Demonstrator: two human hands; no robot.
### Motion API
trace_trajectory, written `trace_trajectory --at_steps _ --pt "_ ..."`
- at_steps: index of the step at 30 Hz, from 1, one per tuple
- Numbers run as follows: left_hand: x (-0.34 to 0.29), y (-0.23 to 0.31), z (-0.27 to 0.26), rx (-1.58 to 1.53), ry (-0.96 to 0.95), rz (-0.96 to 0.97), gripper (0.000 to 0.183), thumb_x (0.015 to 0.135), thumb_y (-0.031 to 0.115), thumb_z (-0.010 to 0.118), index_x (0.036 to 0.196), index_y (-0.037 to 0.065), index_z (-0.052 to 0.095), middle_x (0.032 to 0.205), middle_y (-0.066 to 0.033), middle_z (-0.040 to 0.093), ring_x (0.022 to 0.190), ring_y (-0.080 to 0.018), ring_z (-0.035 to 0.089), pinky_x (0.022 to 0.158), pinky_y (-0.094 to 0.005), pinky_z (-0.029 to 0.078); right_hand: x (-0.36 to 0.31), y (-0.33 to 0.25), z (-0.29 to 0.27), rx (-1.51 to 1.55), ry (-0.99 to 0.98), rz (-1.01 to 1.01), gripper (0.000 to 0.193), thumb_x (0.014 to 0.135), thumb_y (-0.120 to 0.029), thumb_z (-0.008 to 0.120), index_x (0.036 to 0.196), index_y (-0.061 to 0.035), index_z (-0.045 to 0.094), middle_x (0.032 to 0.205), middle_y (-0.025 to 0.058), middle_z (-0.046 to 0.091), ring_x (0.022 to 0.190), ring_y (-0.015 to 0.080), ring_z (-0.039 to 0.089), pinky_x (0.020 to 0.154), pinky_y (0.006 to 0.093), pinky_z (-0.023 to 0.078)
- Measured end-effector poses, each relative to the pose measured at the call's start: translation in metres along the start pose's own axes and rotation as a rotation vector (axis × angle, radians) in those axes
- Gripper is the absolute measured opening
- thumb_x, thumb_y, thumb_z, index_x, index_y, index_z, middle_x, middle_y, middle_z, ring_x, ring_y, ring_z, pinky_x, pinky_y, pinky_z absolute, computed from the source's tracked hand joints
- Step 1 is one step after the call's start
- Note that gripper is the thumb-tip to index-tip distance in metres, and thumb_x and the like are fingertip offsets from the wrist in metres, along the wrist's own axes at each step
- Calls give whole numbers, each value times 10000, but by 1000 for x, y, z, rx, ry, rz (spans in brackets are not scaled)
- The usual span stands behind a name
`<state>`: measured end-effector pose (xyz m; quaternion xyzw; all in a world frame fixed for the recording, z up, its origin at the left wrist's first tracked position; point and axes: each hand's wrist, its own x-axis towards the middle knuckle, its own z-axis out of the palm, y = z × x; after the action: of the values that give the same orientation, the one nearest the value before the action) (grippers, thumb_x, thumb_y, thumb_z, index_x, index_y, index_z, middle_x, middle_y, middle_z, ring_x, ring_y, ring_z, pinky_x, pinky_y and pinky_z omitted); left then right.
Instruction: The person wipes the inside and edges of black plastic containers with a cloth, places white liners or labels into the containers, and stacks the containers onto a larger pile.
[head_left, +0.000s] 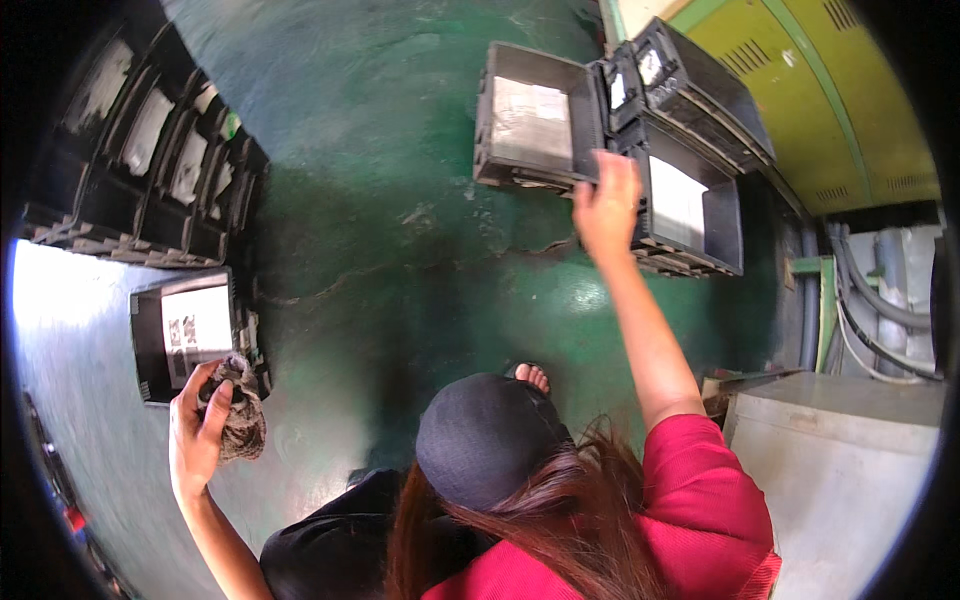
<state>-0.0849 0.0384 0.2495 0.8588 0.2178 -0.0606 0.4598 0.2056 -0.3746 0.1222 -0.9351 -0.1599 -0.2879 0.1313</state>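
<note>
**One limp, brownish cloth (244,430) at the lower left of the frame**

The left hand (195,425) is clamped on the cloth, thumb and fingers gathering its upper part while the rest hangs bunched below. It looks light, soft and hard to damage; a loose handful anywhere should hold it, though whether it is damp I cannot tell. Behind it is a left-side bin (150,345) with a pale sheet (195,325) inside.

The right hand (608,205) is in the upper right, fingers extended and thumb apart, with nothing visible in its grasp. It overlaps the gap between the upper-centre bin (484,125) and the right-hand bin (727,235); contact cannot be judged. These black bins look like stiff plastic, probably moderate in weight and smooth-walled. The thick rim would be the surest place to take hold, ideally at two opposite sides, clear of the papers lying inside, which could crease.
</note>
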Motion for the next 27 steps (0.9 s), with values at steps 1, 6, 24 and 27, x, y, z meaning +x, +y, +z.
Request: trace_trajectory --at_steps 1,6,24,27 --pt "8 0 7 28 1 44 373 879 265 562 1080 -49 555 850 -65 600 774 -114 504 724 -259 432 -3 49 -12 -111 -5 96 609 729 -189 678 1270 -49 434 1261 213 436 1204 399 375 1038 472 282" --pt "16 7 17 24 -34 46 391 887 282 560 1086 -54 553 848 -81 602 790 -124 503 756 -269 423 -15 93 -39 -382 -715 666 633 808 -407 622 1285 -36 433 1154 225 572 1097 372 540 993 448 372" --pt "29 10 29 -18 5 77 387 885 238 526 1202 18 551 1111 -112 601 1024 -176 535 927 -292 385 -13 135 -67 -309 -633 515 417 799 -316 639 1082 -18 573 1004 229 634 984 374 601 848 458 467" --pt "39 9 36 -87 18 178 385 877 166 489 1240 46 541 1223 -90 560 1134 -165 488 984 -295 348 -1 120 -75 -341 -595 539 422 798 -315 640 1073 0 587 1009 240 631 979 380 601 853 460 459"
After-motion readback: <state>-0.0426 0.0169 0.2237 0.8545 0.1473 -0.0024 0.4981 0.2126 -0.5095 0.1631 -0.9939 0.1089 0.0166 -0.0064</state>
